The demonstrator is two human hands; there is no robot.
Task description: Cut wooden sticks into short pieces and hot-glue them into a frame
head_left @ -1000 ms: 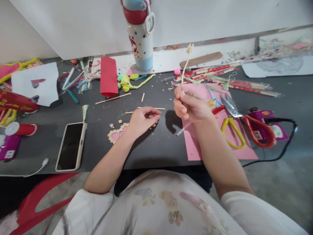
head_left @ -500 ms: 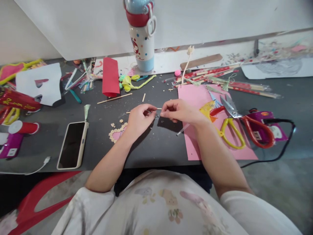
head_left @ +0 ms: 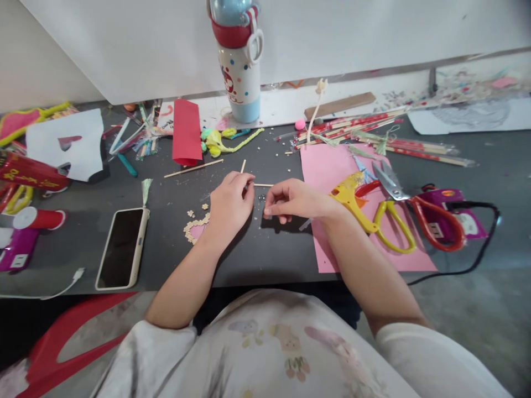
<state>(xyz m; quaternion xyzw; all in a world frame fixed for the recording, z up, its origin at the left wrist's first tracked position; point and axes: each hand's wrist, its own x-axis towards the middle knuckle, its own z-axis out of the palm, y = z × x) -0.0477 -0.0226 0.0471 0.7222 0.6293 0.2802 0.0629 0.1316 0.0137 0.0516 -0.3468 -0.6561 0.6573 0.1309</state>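
Observation:
My left hand [head_left: 232,200] is closed, thumb and forefinger pressed together low over the dark table [head_left: 253,260]. From behind its fingertips a thin wooden stick [head_left: 264,185] runs right; I cannot tell whether the hand touches it. My right hand [head_left: 292,200] is curled in a pinch just to the right, and something tiny and pale seems to show at its tips. Small shiny bits [head_left: 261,197] lie between the hands. Beside my left wrist is a pink heart [head_left: 194,231] edged with small beige pieces, partly covered by that wrist. A short stick [head_left: 243,166] lies beyond the left hand.
A yellow glue gun [head_left: 352,202] and red-handled scissors [head_left: 392,182] rest on pink paper [head_left: 327,243] near my right forearm. On the left lies a phone [head_left: 122,249]. Behind stand a bottle [head_left: 240,77] and folded red paper [head_left: 186,130]. Packaged sticks [head_left: 352,124] lie back right.
My left hand has shifted left and up, and my right hand has moved slightly left and down. More of the stick and the shiny bits show between them.

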